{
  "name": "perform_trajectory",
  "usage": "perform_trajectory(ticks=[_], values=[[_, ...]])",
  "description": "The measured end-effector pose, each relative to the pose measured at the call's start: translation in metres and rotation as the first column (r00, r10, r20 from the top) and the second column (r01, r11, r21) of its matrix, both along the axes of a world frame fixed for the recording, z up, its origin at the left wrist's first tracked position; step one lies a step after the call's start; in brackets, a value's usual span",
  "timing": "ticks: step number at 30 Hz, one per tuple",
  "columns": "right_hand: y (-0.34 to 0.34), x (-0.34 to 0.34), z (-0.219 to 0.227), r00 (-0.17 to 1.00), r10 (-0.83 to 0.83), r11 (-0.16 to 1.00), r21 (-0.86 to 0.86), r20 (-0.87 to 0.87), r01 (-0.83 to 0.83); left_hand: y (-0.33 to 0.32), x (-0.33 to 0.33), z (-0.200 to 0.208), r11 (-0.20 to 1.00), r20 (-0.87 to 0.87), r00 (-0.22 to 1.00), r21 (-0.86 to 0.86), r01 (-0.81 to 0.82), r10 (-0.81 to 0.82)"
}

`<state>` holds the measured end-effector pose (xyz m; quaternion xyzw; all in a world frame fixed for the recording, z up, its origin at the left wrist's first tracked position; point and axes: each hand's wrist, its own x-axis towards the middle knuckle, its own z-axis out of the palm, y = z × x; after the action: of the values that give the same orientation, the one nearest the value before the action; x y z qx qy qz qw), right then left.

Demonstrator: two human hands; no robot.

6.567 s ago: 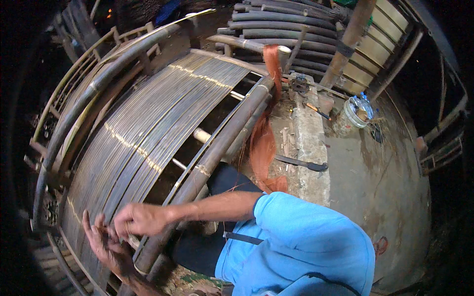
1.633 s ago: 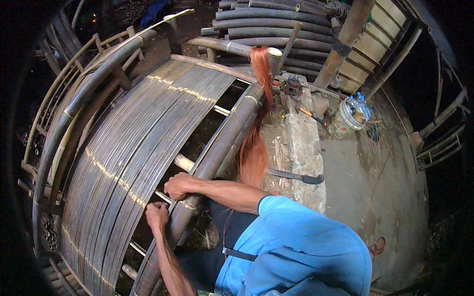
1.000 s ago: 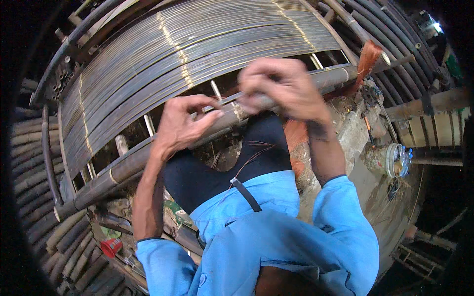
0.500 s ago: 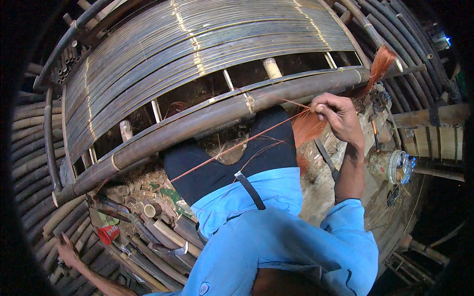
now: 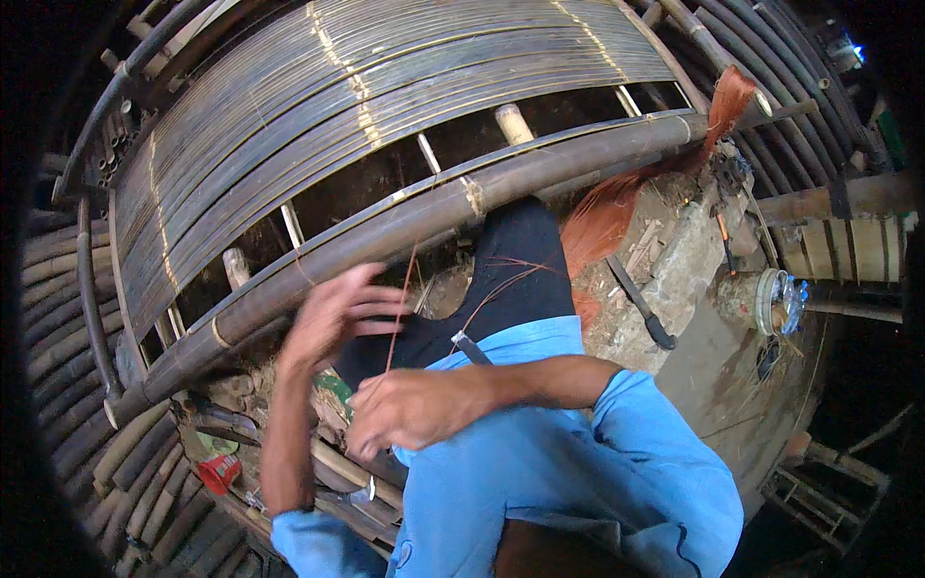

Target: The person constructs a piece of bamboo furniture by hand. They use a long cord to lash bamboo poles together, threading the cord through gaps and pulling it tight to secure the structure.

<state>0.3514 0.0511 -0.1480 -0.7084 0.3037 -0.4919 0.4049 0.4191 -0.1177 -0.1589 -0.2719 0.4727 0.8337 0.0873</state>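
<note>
My right hand [image 5: 414, 409] is low over my lap, its fingers closed on a thin reddish-brown fibre strand [image 5: 411, 279]. The strand rises from that hand toward the thick bamboo pole [image 5: 385, 231] of the frame. Beside it my left hand [image 5: 337, 313] is raised with fingers apart, slightly blurred, the fingertips close to the strand; I cannot tell if they touch. Beyond the pole stretches a panel of dark, narrow bamboo strips [image 5: 405, 77], bound with pale lashings. More thin strands [image 5: 501, 289] lie across my dark trousers.
A bundle of reddish fibre [image 5: 607, 217] drapes beside my right leg from the pole's end. A long knife [image 5: 641, 303] lies on the ground near a whitish bucket [image 5: 766, 299]. At left are a red cup [image 5: 220, 472], bamboo pieces and another blade [image 5: 364, 491].
My right hand has come from the upper right down to my lap with the strand. My left hand has swung up from the lower left to beside it. The view has shifted slightly.
</note>
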Motion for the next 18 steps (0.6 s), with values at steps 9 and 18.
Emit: perform_trajectory(ticks=[9,18], values=[[0.013,-0.183,-0.046,0.324,-0.868,0.391,-0.115,-0.376,0.913,0.017,-0.023,0.04,0.695,-0.119,0.986,-0.699,-0.169,0.12],[-0.019,-0.234,-0.061,0.294,-0.746,0.357,0.014,-0.598,0.934,0.047,-0.029,0.056,0.674,-0.484,0.867,-0.68,-0.288,-0.118]])
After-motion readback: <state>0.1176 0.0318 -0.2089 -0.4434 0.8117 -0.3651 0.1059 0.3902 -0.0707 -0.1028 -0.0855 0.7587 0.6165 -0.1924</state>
